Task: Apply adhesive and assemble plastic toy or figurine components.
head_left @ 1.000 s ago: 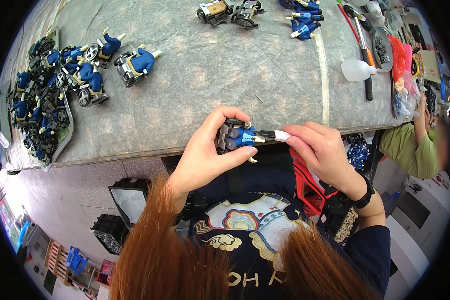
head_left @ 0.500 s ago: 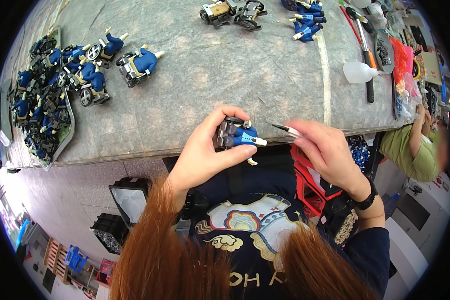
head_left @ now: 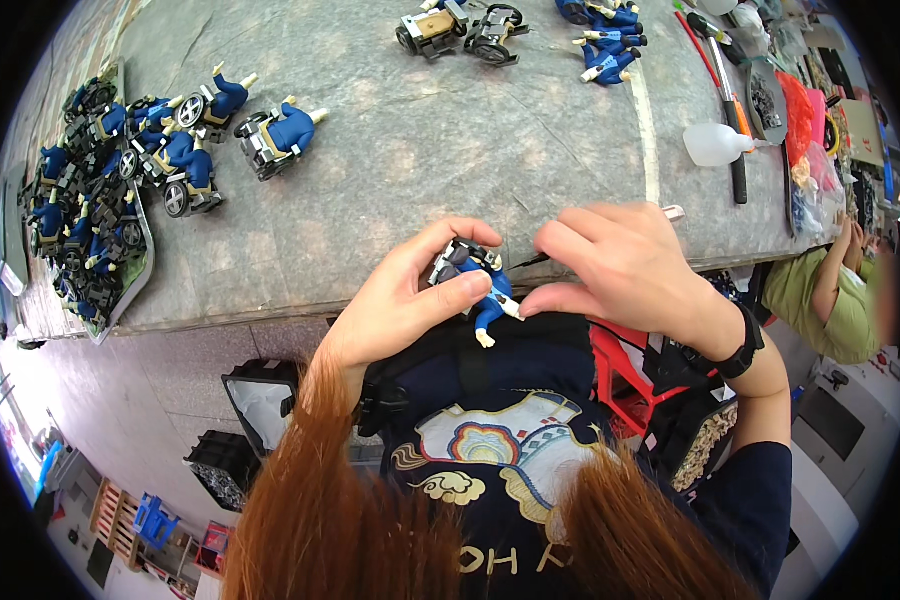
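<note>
My left hand (head_left: 395,315) is closed around a small toy figure in a wheelchair (head_left: 492,297), just above the table's near edge. The figure has a blue jacket, a light blue shirt front and pale hands, and it leans toward my right hand; my thumb presses on its front. Curled beside it, my right hand (head_left: 630,265) grips a slim tool whose dark tip (head_left: 533,261) points at the figure and whose white end (head_left: 674,213) sticks out behind the knuckles. My right thumb reaches the figure's pale end, and whether it pinches it I cannot tell.
A tray (head_left: 148,265) heaped with similar wheelchair figures stands at the left, with a single one (head_left: 282,138) lying nearby. Wheelchair parts (head_left: 492,35) and loose blue figures (head_left: 610,65) lie at the back. A white squeeze bottle (head_left: 715,145) and a hammer (head_left: 738,150) are at the right.
My right hand has moved in to the figure and turned, covering most of the tool. In my left hand the figure has tilted, its pale end lower.
</note>
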The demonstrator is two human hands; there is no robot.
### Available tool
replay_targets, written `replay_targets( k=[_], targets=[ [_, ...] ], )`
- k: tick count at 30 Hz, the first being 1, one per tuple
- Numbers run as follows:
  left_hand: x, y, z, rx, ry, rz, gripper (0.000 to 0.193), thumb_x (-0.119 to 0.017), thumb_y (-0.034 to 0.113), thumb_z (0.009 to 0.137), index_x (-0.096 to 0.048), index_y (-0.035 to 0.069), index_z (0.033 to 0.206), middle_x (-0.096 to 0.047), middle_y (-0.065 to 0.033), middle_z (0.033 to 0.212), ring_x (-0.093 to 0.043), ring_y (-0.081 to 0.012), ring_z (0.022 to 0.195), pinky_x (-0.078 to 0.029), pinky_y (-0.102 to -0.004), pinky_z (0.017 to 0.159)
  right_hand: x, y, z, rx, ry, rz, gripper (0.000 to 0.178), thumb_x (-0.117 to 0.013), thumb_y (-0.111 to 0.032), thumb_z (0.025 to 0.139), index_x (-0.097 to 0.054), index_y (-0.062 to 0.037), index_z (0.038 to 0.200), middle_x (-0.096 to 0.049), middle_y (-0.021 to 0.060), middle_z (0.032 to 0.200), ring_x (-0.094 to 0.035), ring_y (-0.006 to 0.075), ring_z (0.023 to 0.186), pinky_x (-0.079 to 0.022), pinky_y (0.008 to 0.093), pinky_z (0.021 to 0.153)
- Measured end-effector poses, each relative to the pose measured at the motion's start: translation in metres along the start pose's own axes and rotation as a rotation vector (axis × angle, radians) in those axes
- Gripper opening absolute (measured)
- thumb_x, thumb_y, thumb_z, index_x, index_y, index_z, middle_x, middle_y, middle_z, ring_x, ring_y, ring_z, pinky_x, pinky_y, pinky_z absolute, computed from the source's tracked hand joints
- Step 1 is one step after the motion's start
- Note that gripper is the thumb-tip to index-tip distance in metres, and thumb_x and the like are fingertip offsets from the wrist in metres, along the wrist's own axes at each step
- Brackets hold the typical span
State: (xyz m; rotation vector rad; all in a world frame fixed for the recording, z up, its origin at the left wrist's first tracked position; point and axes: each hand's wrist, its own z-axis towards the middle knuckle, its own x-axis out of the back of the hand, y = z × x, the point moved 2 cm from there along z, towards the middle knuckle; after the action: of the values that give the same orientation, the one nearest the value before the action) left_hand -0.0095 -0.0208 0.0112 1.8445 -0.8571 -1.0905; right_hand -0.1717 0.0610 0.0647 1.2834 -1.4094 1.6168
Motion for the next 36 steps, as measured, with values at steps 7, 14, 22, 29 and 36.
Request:
replay_targets(
  k=[7, 14, 22, 29, 36],
  targets=[
    [0.0015, -0.0048, -0.0013, 0.077, -0.022, -0.116, 0.031, -0.053, 0.019, 0.082, -0.045, 0.002, 0.107, -0.050, -0.0005, 0.090, -0.046, -0.0049, 0.085, -0.038, -0.0199, 0.075, -0.0044, 0.0049, 0.0011, 0.053, -0.015, -0.032, 0.034, -0.059, -0.041, 0.069, -0.045, -0.0098, 0.069, -0.046, 0.0027, 0.058, -0.053, 0.0183, 0.053, -0.039, 0.0305, 0.042],
    [0.0021, -0.0055, -0.0005, 0.084, -0.028, -0.094, 0.033, -0.054, 0.022, 0.082, -0.045, 0.003, 0.107, -0.050, 0.0003, 0.088, -0.046, -0.0039, 0.081, -0.038, -0.0187, 0.072, -0.0048, 0.0027, 0.0043, 0.097, 0.019, -0.052, 0.029, -0.061, -0.036, 0.068, -0.046, -0.0114, 0.068, -0.044, 0.0017, 0.056, -0.052, 0.0166, 0.052, -0.040, 0.0290, 0.041],
    [0.0017, -0.0048, -0.0003, 0.092, -0.037, -0.086, 0.032, -0.053, 0.022, 0.083, -0.045, 0.003, 0.107, -0.050, 0.0007, 0.087, -0.046, -0.0033, 0.079, -0.039, -0.0177, 0.069, -0.0064, 0.0031, 0.0049, 0.099, 0.018, -0.076, 0.027, -0.061, -0.035, 0.068, -0.047, -0.0125, 0.067, -0.043, 0.0009, 0.054, -0.051, 0.0161, 0.049, -0.039, 0.0295, 0.039],
    [0.0014, -0.0048, 0.0006, 0.073, -0.038, -0.083, 0.031, -0.053, 0.021, 0.083, -0.045, 0.002, 0.106, -0.050, -0.0004, 0.088, -0.046, -0.0045, 0.082, -0.038, -0.0196, 0.074, -0.0081, 0.0035, 0.0041, 0.104, 0.016, -0.073, 0.028, -0.061, -0.036, 0.067, -0.047, -0.0124, 0.066, -0.043, 0.0013, 0.053, -0.051, 0.0162, 0.048, -0.038, 0.0297, 0.039],
    [0.0010, -0.0024, -0.0004, 0.091, -0.028, -0.076, 0.031, -0.053, 0.021, 0.082, -0.045, 0.002, 0.106, -0.050, -0.0007, 0.089, -0.046, -0.0054, 0.084, -0.038, -0.0205, 0.076, -0.0069, 0.0027, 0.0042, 0.105, 0.010, -0.082, 0.028, -0.062, -0.036, 0.067, -0.046, -0.0124, 0.066, -0.043, 0.0016, 0.053, -0.051, 0.0164, 0.048, -0.038, 0.0299, 0.039]
  ],
)
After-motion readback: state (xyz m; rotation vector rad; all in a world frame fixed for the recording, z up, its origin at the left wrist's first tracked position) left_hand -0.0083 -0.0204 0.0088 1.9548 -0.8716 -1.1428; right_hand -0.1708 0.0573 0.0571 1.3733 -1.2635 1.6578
